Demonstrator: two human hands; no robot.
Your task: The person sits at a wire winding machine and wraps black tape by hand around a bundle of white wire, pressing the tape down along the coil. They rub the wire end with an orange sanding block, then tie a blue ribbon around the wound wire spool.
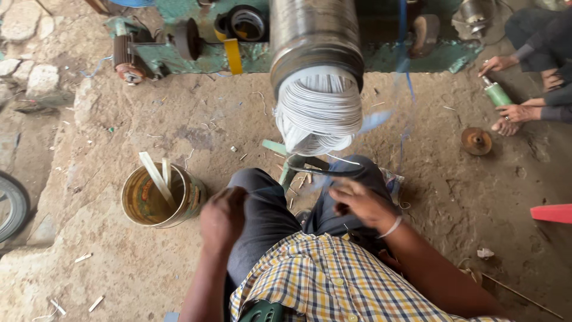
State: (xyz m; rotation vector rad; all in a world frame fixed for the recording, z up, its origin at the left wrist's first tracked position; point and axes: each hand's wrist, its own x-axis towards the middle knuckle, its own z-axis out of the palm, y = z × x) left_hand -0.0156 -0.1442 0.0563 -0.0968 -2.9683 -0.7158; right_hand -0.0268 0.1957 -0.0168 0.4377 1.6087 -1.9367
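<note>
Spreading over the whole scene, a rough dirt floor [149, 262], with pale stones lying at the far left. Standing in the far middle, a big metal cylinder [316, 36], and bulging out of its near end, a thick bundle of white wires [319, 113], hanging just beyond the knees. Lying along the far edge, a green machine base [417, 56] carrying a dark wheel [189, 37] and a roll of tape [247, 22]. Filling the near middle, grey trousers and a yellow and blue checked shirt [322, 286] of the seated person. Standing on the ground at the left, near the left knee, an open round tin [159, 197] with pale flat sticks leaning inside. Reaching forward over the left knee, the left hand [223, 216], curled closed like a fist, seeming to be pinching a thin blue strap, though blurred. Hovering over the right knee, the right hand [357, 203], fingers bent and half closed, blurred too; not being possible to tell what is being held there. Running from the hands far upward past the wire bundle, the blue strap [404, 65], thin and partly see-through from blur. Sitting at the far right, another person's hands, one resting by a green tube [496, 94], and lying near them a small rusty disc [476, 141].
</note>
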